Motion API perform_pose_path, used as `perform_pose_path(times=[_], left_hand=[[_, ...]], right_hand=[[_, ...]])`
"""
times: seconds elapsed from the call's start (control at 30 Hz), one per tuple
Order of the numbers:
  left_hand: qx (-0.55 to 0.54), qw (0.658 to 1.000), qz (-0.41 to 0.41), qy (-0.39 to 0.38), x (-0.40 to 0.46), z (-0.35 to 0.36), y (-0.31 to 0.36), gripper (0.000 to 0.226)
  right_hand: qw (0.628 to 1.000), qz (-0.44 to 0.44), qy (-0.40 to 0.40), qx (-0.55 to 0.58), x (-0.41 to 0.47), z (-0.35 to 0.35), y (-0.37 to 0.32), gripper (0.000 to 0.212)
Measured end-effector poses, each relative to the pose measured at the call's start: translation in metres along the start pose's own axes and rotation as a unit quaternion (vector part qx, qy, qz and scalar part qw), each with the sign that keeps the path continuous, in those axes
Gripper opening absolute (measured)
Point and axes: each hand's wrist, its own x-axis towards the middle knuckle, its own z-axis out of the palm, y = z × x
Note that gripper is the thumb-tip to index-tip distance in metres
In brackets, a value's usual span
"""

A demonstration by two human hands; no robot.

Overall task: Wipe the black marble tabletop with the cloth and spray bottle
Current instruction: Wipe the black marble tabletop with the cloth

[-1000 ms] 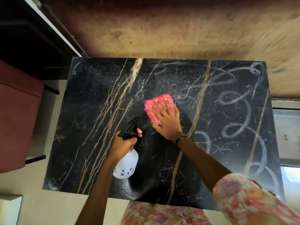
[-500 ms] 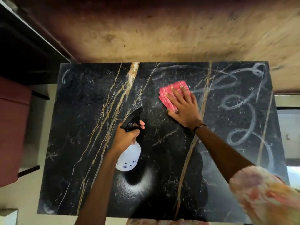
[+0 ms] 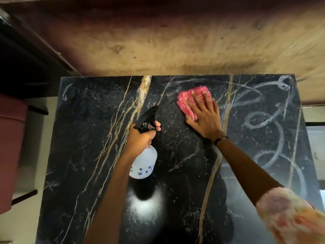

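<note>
The black marble tabletop (image 3: 84, 138) with gold veins fills the lower view. White looping smears cover its right part. A folded pink cloth (image 3: 186, 101) lies flat near the far edge, right of centre. My right hand (image 3: 204, 117) presses down on it with fingers spread. My left hand (image 3: 142, 140) grips the neck of a white spray bottle (image 3: 144, 164) with a black trigger head, held above the table's middle, one finger on the trigger.
A tan wall (image 3: 175, 50) runs along the table's far edge. A dark red seat (image 3: 10, 147) stands to the left of the table, with pale floor between. A bright reflection sits on the marble below the bottle.
My right hand has slid the pink cloth away from me and to the right, toward the far edge. The left hand and bottle have held about the same spot.
</note>
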Motion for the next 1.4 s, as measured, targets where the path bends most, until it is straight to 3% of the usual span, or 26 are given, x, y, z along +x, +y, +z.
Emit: perform_pose_path(times=[0.1, 0.17, 0.3, 0.43, 0.57, 0.7, 0.8, 0.9, 1.03, 1.13, 1.23, 1.3, 1.4], left_hand=[[0.004, 1.0, 0.004, 0.002, 0.006, 0.001, 0.005, 0.036], [-0.002, 1.0, 0.0, 0.008, 0.01, 0.003, 0.006, 0.035], [-0.013, 1.0, 0.0, 0.006, 0.017, 0.002, 0.003, 0.036], [-0.032, 0.999, 0.007, -0.015, 0.02, -0.002, 0.001, 0.043], [-0.031, 0.999, 0.018, -0.023, 0.015, -0.005, 0.003, 0.038], [-0.002, 0.999, 0.044, -0.02, 0.008, -0.003, 0.003, 0.034], [0.024, 0.998, 0.053, -0.015, 0.005, -0.002, 0.0, 0.033], [0.012, 0.999, 0.042, -0.015, 0.005, -0.002, -0.001, 0.03], [0.003, 1.0, 0.022, -0.011, 0.009, -0.001, 0.003, 0.02], [0.013, 0.999, 0.024, -0.023, 0.007, 0.003, 0.007, 0.031], [0.039, 0.999, 0.026, -0.026, 0.007, 0.009, 0.007, 0.03], [0.05, 0.998, 0.023, -0.022, 0.006, 0.017, 0.005, 0.03], [0.06, 0.998, 0.008, -0.022, 0.006, 0.033, 0.002, 0.03]], right_hand=[[0.997, 0.075, -0.007, 0.02, 0.057, -0.006, -0.024, 0.074], [0.997, 0.074, -0.022, 0.026, 0.084, -0.007, -0.049, 0.077], [0.999, -0.049, -0.022, 0.006, 0.079, -0.001, -0.088, 0.071], [0.993, -0.115, 0.009, -0.034, 0.035, 0.01, -0.051, 0.068], [1.0, 0.007, 0.02, -0.01, 0.045, 0.002, -0.024, 0.07], [0.996, 0.091, -0.006, 0.015, 0.099, -0.003, -0.059, 0.075], [0.999, 0.031, -0.036, -0.001, 0.121, 0.001, -0.098, 0.071], [0.998, -0.07, -0.004, 0.006, 0.097, 0.008, -0.116, 0.068], [0.986, -0.164, 0.012, -0.024, 0.038, 0.01, -0.078, 0.061], [0.992, -0.118, 0.006, -0.051, 0.01, 0.003, -0.012, 0.07], [0.999, 0.01, -0.008, -0.03, 0.017, -0.007, 0.05, 0.076], [0.996, 0.086, -0.002, -0.006, 0.04, -0.015, 0.061, 0.076], [0.994, 0.107, -0.008, 0.001, 0.071, -0.017, 0.035, 0.078]])
